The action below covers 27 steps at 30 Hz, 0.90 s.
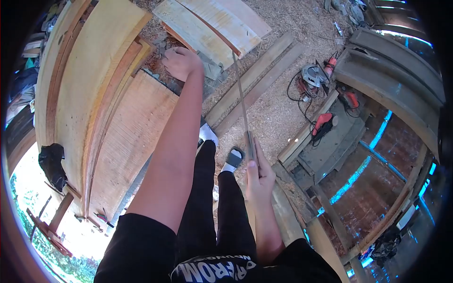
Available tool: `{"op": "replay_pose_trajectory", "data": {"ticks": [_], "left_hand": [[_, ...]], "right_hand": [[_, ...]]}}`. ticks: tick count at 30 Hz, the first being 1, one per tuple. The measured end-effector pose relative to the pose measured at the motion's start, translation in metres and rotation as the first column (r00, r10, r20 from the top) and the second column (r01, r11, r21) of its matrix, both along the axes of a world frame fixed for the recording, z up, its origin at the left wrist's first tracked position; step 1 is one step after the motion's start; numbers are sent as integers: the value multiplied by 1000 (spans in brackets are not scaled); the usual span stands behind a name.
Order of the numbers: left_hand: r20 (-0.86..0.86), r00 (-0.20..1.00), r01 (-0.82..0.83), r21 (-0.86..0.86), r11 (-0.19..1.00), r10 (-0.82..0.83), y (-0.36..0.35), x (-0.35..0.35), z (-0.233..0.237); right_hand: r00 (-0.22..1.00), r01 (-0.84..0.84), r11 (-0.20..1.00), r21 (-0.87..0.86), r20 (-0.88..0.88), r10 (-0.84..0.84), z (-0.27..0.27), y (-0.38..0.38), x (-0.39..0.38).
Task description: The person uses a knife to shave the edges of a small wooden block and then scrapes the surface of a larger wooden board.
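My left hand reaches forward over the ends of wooden boards, its fingers curled. Whatever they may grip is hidden. Just below it lies the end of a broad plank on the left. Wrapped in my right hand is the handle of a long, thin-bladed tool, seen nearly edge-on. Its blade points away from me, and the tip appears close to the edge of a pale board at the top.
Long planks are stacked at the left. Two narrow boards lie on the shavings-covered floor. A corded circular saw and red power tools stand at the right, near a wooden frame. My sandalled foot is below.
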<state>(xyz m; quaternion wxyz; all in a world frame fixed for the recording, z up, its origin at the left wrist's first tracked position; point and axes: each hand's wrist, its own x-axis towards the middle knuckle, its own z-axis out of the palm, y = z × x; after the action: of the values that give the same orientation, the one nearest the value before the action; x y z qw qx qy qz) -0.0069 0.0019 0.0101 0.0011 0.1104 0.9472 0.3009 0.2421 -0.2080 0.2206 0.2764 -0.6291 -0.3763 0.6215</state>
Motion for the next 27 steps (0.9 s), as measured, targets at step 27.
{"op": "replay_pose_trajectory", "data": {"ticks": [27], "left_hand": [[176,439,859,203,469,-881,-162,-85,98]], "right_hand": [[999,8,989,-145,-31,-12,-11,50,-98]]}}
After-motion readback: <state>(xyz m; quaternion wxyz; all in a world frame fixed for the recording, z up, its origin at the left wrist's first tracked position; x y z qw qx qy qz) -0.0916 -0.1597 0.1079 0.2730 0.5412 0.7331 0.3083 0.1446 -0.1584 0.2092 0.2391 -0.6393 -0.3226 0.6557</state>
